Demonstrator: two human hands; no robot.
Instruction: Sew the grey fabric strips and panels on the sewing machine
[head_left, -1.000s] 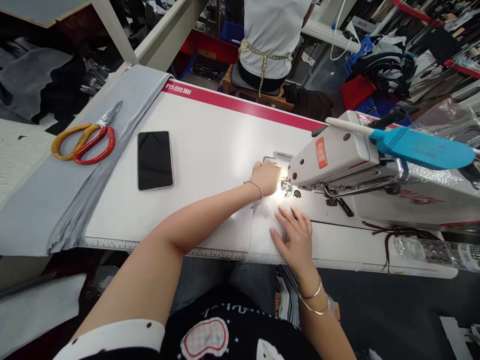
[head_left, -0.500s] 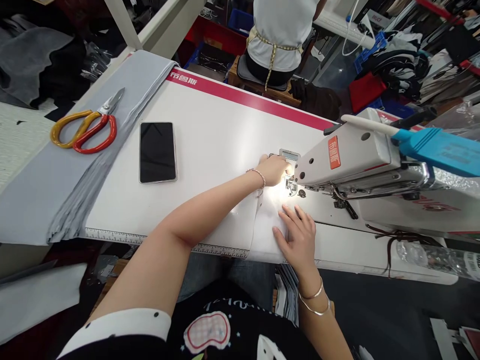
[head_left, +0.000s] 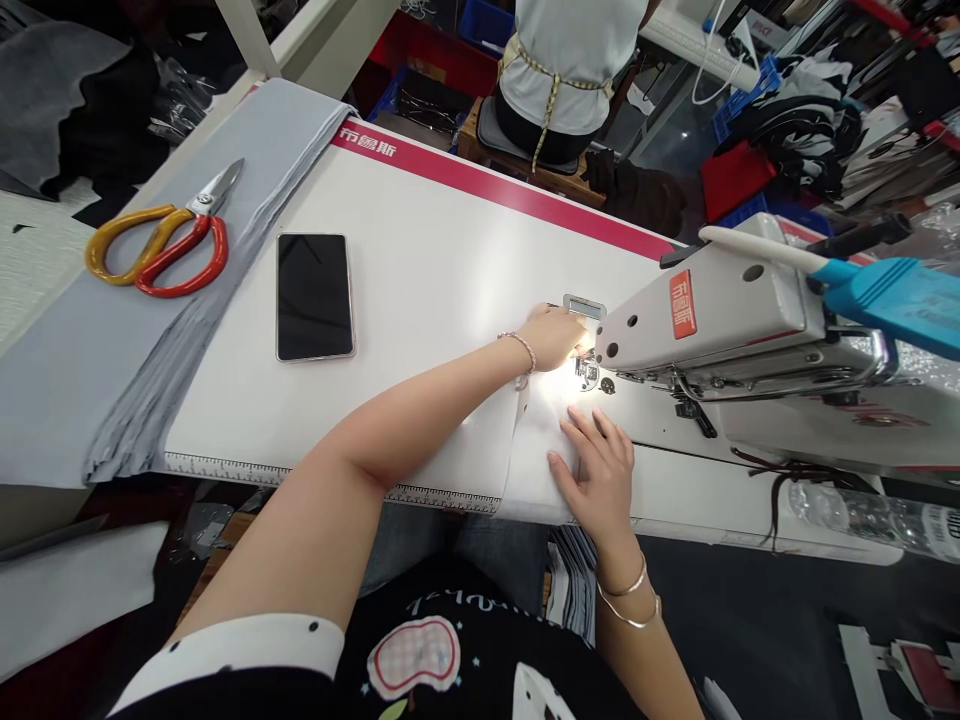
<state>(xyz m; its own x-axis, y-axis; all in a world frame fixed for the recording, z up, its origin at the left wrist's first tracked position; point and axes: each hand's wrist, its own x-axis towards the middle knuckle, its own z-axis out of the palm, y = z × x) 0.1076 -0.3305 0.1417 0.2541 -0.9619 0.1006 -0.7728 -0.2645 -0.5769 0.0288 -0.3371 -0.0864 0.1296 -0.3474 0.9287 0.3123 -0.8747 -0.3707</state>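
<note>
A white fabric piece (head_left: 534, 470) lies on the sewing table beneath the lit sewing machine (head_left: 720, 300). My right hand (head_left: 600, 462) rests flat on that fabric, fingers spread, just in front of the presser foot (head_left: 587, 373). Reaching across, my left hand (head_left: 553, 335) is beside and behind the presser foot with its fingers bent and drawn together. Glare and the machine head partly hide those fingertips, so what they pinch cannot be made out. A small metal slide plate (head_left: 585, 307) shows just beyond my left hand.
Scissors (head_left: 176, 240) with yellow and red handles lie on stacked grey fabric (head_left: 52, 370) at left. A phone (head_left: 315, 297) lies on the table (head_left: 420, 260). A blue-handled tool (head_left: 892, 300) sits above the machine; a plastic bottle (head_left: 862, 515) lies at right. Another person (head_left: 574, 60) sits beyond.
The camera view has shifted slightly. Both hands hold nearly the same places by the presser foot and on the fabric; nothing else visibly moved.
</note>
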